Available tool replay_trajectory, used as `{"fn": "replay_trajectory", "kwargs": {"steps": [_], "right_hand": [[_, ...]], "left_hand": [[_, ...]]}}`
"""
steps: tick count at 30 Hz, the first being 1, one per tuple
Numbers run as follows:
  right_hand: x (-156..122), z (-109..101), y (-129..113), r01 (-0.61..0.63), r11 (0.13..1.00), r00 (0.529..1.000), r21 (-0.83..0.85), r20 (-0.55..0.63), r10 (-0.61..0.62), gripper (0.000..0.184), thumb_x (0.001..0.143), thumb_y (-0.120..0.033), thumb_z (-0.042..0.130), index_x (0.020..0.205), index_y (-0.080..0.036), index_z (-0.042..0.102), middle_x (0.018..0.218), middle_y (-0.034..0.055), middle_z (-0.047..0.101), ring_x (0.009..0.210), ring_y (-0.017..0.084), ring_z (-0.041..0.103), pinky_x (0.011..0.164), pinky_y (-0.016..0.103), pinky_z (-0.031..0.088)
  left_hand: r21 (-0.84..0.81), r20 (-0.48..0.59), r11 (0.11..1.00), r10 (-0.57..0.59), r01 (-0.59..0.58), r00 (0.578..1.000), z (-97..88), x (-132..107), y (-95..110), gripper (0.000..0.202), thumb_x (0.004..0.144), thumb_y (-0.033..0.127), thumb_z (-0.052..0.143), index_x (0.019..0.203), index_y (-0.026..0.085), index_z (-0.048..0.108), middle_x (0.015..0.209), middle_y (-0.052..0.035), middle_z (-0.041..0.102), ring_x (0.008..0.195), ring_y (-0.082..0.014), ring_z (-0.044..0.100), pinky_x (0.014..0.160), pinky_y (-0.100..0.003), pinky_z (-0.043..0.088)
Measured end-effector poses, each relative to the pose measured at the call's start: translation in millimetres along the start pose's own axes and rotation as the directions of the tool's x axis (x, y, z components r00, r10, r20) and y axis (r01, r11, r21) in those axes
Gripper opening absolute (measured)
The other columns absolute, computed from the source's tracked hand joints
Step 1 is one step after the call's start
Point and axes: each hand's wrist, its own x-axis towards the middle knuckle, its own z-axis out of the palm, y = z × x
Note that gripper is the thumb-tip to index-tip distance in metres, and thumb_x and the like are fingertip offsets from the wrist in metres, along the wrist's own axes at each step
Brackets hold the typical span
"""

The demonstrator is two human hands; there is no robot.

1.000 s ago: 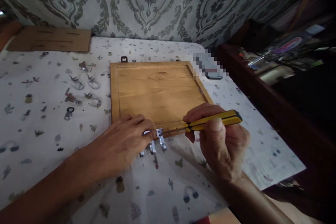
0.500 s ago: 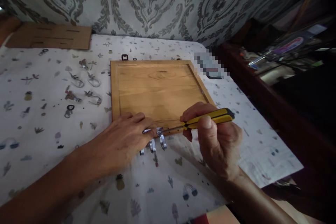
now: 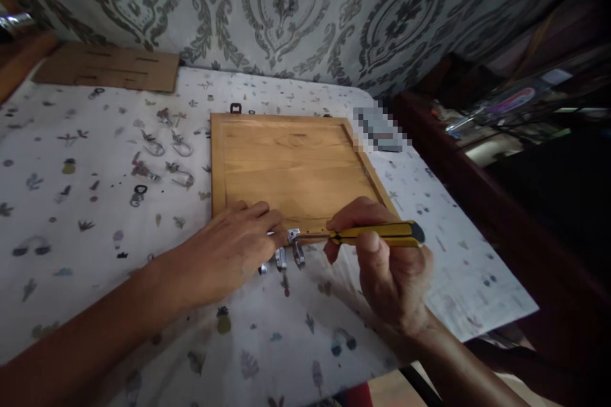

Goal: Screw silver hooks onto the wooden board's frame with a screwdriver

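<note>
A wooden framed board lies flat on the cloth-covered table. Several shiny metal hooks stick out past its near edge. My left hand rests over that edge, fingers closed and thumb and fingertips against the rightmost metal hook; part of their hold is hidden. In my right hand is a yellow and black screwdriver, its shaft pointing left and its tip at the flat top of that hook. Whether a screw sits under the tip is too small to tell.
Several loose metal hooks lie left of the board on the printed tablecloth. A cardboard piece is at the back left. A pixelated phone-like object sits past the board's right corner. The table's right edge borders a cluttered dark area.
The screwdriver's handle has dropped from a slight upward tilt to nearly level, with its tip still at the hook. My left hand stays at the board's edge. The whole view has shifted slightly.
</note>
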Motion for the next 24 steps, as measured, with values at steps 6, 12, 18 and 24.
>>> {"fn": "replay_trajectory", "kwargs": {"steps": [6, 12, 18, 24], "right_hand": [[0, 2, 1, -0.064, 0.997, 0.996, 0.043, -0.059, 0.067, 0.039, 0.109, -0.05, 0.049, 0.09, -0.02, 0.066, 0.066, -0.0017, 0.061, 0.053, 0.012, 0.062, 0.055, 0.028, 0.048], [-11, 3, 4, -0.388, 0.89, 0.864, 0.241, -0.241, 0.442, 0.053, 0.105, -0.059, 0.048, 0.071, -0.021, 0.061, 0.057, -0.0015, 0.053, 0.043, 0.011, 0.048, 0.039, 0.024, 0.036], [-29, 6, -5, -0.77, 0.559, 0.62, 0.309, 0.154, 0.769, 0.049, 0.095, -0.063, 0.063, 0.083, -0.017, 0.073, 0.062, -0.0011, 0.06, 0.038, 0.008, 0.045, 0.035, 0.021, 0.031], [-38, 8, -5, -0.831, 0.452, 0.542, 0.325, 0.289, 0.789, 0.056, 0.09, -0.071, 0.067, 0.092, -0.015, 0.076, 0.065, 0.0005, 0.068, 0.04, 0.009, 0.056, 0.041, 0.021, 0.041]], "left_hand": [[-0.052, 0.004, 0.999, 0.002, -0.002, 1.0, -1.6, 0, 0, 0.022, 0.102, 0.003, 0.053, 0.105, 0.017, 0.069, 0.096, -0.0043, 0.061, 0.093, -0.0208, 0.056, 0.077, -0.034, 0.041], [-0.052, 0.031, 0.999, -0.002, 0.004, 1.0, -2.6, -1, 0, 0.029, 0.096, -0.005, 0.051, 0.104, 0.017, 0.069, 0.099, -0.0054, 0.062, 0.093, -0.0211, 0.055, 0.072, -0.032, 0.038], [-0.044, 0.077, 0.999, -0.02, 0.024, 0.997, -8.8, 2, 1, 0.022, 0.098, 0.001, 0.053, 0.098, 0.017, 0.069, 0.095, -0.0046, 0.061, 0.091, -0.0215, 0.055, 0.07, -0.033, 0.036], [-0.017, 0.047, 1.0, 0.0, 0.001, 0.999, -3.5, 1, -1, 0.028, 0.094, -0.001, 0.054, 0.109, 0.017, 0.069, 0.094, -0.005, 0.058, 0.092, -0.0227, 0.055, 0.071, -0.033, 0.036]]}}
